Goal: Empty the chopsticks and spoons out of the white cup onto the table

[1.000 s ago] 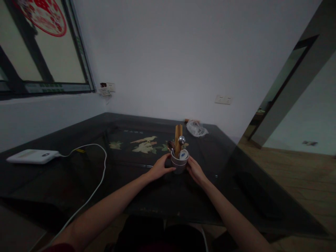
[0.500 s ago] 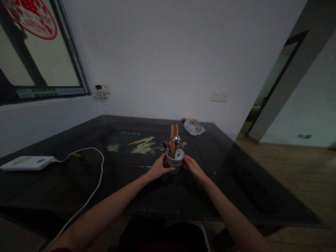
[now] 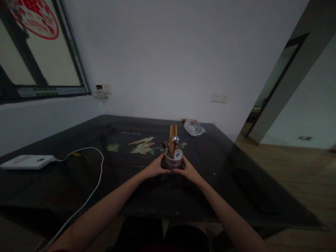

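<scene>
A pale cup [image 3: 172, 162] stands on the dark glass-topped table [image 3: 147, 196], filled with wooden chopsticks [image 3: 173, 136], a metal spoon [image 3: 175, 140] and other utensils. My left hand [image 3: 155, 167] wraps round the cup's left side. From the right, my right hand [image 3: 187, 170] closes on its other side. Both hands grip the cup between them.
A white device [image 3: 26, 161] lies at the far left, its white cable [image 3: 89, 182] looping across the table toward me. A crumpled clear plastic bag [image 3: 193, 127] sits at the back edge. Wall sockets, a window at left and a doorway at right surround the table.
The cup has slid slightly left and farther from me with both hands on it, and the fingers have closed tighter round it. The view has shifted a little.
</scene>
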`<state>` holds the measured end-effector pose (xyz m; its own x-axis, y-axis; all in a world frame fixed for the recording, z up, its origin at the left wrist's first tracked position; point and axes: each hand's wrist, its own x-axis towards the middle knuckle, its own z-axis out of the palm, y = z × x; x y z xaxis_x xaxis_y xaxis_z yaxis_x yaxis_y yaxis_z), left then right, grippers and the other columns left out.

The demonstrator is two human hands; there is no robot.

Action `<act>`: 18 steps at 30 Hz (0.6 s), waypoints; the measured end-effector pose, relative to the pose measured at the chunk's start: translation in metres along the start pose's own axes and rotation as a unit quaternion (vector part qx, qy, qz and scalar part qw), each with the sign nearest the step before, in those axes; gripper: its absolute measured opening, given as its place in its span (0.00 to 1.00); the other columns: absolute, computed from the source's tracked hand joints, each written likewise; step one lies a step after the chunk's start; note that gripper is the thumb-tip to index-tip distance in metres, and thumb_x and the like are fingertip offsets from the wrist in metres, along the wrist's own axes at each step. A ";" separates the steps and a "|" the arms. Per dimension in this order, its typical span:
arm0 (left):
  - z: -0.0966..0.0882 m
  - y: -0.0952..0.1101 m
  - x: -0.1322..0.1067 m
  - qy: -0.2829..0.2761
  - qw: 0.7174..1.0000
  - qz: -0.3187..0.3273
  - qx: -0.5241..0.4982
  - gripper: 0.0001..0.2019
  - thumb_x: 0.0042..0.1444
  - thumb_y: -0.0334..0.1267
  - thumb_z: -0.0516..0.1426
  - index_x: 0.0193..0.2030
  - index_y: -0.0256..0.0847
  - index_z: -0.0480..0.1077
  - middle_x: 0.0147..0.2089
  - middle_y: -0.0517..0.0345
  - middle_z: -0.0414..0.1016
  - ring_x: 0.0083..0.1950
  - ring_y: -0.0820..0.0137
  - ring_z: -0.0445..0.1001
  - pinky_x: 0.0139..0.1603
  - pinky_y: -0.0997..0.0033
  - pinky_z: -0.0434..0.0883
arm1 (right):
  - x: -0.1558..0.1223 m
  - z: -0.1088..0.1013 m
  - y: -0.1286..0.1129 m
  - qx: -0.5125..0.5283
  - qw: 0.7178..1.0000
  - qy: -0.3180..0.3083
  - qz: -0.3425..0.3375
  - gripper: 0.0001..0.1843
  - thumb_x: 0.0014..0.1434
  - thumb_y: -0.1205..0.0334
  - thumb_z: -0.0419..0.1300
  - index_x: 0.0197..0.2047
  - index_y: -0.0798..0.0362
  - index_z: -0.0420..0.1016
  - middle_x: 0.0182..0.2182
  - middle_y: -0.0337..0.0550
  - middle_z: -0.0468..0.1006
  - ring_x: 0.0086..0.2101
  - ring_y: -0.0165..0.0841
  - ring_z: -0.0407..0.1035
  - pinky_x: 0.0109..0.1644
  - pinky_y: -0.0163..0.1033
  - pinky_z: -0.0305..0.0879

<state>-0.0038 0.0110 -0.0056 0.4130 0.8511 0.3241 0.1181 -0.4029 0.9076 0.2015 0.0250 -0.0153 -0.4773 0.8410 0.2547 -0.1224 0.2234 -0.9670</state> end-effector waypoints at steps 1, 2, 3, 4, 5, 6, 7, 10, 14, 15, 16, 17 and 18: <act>-0.004 0.001 0.000 -0.013 1.000 -0.007 -0.014 0.40 0.40 0.34 0.69 0.61 0.39 0.59 0.64 0.41 0.61 0.64 0.55 0.61 0.66 0.51 0.54 | 0.000 0.001 0.002 -0.005 1.000 0.003 0.001 0.41 0.39 0.61 0.73 0.56 0.50 0.61 0.56 0.50 0.68 0.55 0.43 0.65 0.60 0.50 0.61; -0.008 0.002 0.001 -0.028 0.999 -0.016 -0.032 0.39 0.40 0.34 0.69 0.60 0.39 0.60 0.64 0.41 0.61 0.65 0.55 0.60 0.66 0.51 0.53 | 0.001 0.001 0.004 -0.014 1.000 0.008 0.001 0.41 0.39 0.61 0.73 0.56 0.50 0.61 0.56 0.50 0.69 0.55 0.43 0.65 0.60 0.50 0.61; -0.013 0.003 0.002 -0.044 0.997 -0.028 -0.054 0.38 0.40 0.34 0.69 0.59 0.39 0.61 0.64 0.42 0.60 0.65 0.55 0.60 0.66 0.51 0.53 | 0.002 0.001 0.007 -0.026 1.000 0.014 0.000 0.42 0.39 0.61 0.73 0.56 0.50 0.60 0.56 0.50 0.69 0.54 0.43 0.66 0.60 0.50 0.61; -0.018 0.004 0.003 -0.055 0.995 -0.039 -0.079 0.37 0.40 0.34 0.69 0.58 0.39 0.63 0.64 0.42 0.61 0.65 0.55 0.60 0.66 0.50 0.53 | 0.002 0.000 0.009 -0.039 0.999 0.021 -0.002 0.42 0.39 0.60 0.73 0.56 0.51 0.60 0.55 0.50 0.69 0.54 0.43 0.66 0.60 0.51 0.60; -0.022 0.004 0.004 -0.059 0.992 -0.050 -0.105 0.35 0.40 0.34 0.69 0.57 0.40 0.64 0.64 0.42 0.61 0.65 0.55 0.60 0.66 0.50 0.53 | 0.003 -0.001 0.011 -0.052 0.998 0.026 -0.003 0.42 0.39 0.60 0.73 0.56 0.51 0.60 0.55 0.50 0.70 0.54 0.43 0.66 0.60 0.51 0.60; -0.026 0.004 0.005 -0.055 0.988 -0.058 -0.129 0.34 0.40 0.35 0.69 0.56 0.40 0.65 0.64 0.42 0.61 0.64 0.55 0.61 0.66 0.50 0.54 | 0.003 -0.001 0.013 -0.065 0.997 0.030 -0.004 0.42 0.40 0.60 0.73 0.56 0.51 0.60 0.55 0.50 0.70 0.54 0.43 0.66 0.60 0.51 0.60; -0.029 0.004 0.006 -0.042 0.986 -0.065 -0.150 0.33 0.41 0.36 0.69 0.56 0.40 0.66 0.64 0.42 0.62 0.64 0.54 0.61 0.65 0.50 0.55 | 0.004 -0.002 0.015 -0.078 0.996 0.035 -0.005 0.41 0.40 0.59 0.73 0.56 0.51 0.60 0.54 0.50 0.70 0.54 0.43 0.66 0.60 0.51 0.59; -0.031 0.005 0.010 0.008 0.980 -0.075 -0.184 0.29 0.44 0.41 0.67 0.54 0.38 0.68 0.62 0.42 0.65 0.64 0.54 0.61 0.65 0.52 0.55 | 0.004 -0.003 0.017 -0.099 0.994 0.039 -0.010 0.41 0.40 0.58 0.72 0.56 0.51 0.61 0.54 0.50 0.71 0.54 0.43 0.66 0.60 0.51 0.59; -0.018 0.012 0.020 0.026 0.975 -0.089 -0.204 0.28 0.45 0.44 0.67 0.53 0.37 0.69 0.59 0.43 0.69 0.62 0.56 0.64 0.65 0.56 0.56 | 0.004 -0.003 0.016 -0.098 0.994 0.037 -0.014 0.42 0.41 0.57 0.72 0.57 0.52 0.60 0.54 0.50 0.71 0.54 0.42 0.66 0.60 0.50 0.59; -0.014 0.014 0.023 0.032 0.972 -0.098 -0.214 0.28 0.44 0.45 0.67 0.52 0.37 0.70 0.56 0.43 0.71 0.60 0.56 0.66 0.64 0.57 0.57 | 0.003 -0.002 0.016 -0.100 0.994 0.037 -0.015 0.42 0.41 0.57 0.72 0.58 0.52 0.60 0.54 0.50 0.71 0.54 0.42 0.66 0.60 0.50 0.59; -0.011 0.015 0.027 0.039 0.967 -0.110 -0.224 0.28 0.42 0.46 0.68 0.50 0.36 0.71 0.53 0.43 0.73 0.58 0.57 0.68 0.63 0.57 0.59 | 0.003 -0.002 0.015 -0.102 0.994 0.037 -0.016 0.42 0.41 0.57 0.72 0.58 0.51 0.60 0.54 0.50 0.71 0.54 0.42 0.66 0.60 0.50 0.59; -0.008 0.017 0.030 0.046 0.963 -0.126 -0.235 0.28 0.41 0.47 0.68 0.48 0.36 0.71 0.51 0.44 0.75 0.56 0.57 0.70 0.61 0.58 0.61 | 0.003 -0.001 0.014 -0.105 0.994 0.038 -0.016 0.43 0.41 0.57 0.72 0.59 0.51 0.59 0.54 0.50 0.71 0.54 0.42 0.66 0.60 0.50 0.59; -0.006 0.019 0.034 0.051 0.958 -0.144 -0.244 0.27 0.41 0.47 0.68 0.47 0.35 0.72 0.48 0.44 0.76 0.53 0.58 0.72 0.59 0.58 0.63 | 0.002 -0.001 0.014 -0.107 0.993 0.038 -0.017 0.44 0.41 0.57 0.72 0.59 0.51 0.59 0.54 0.50 0.71 0.54 0.42 0.66 0.60 0.50 0.59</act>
<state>0.0074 0.0338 0.0243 0.3335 0.9417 0.0437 -0.2333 0.0375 0.9717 0.1996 0.0308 -0.0281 -0.4072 0.8647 0.2941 0.0540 0.3443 -0.9373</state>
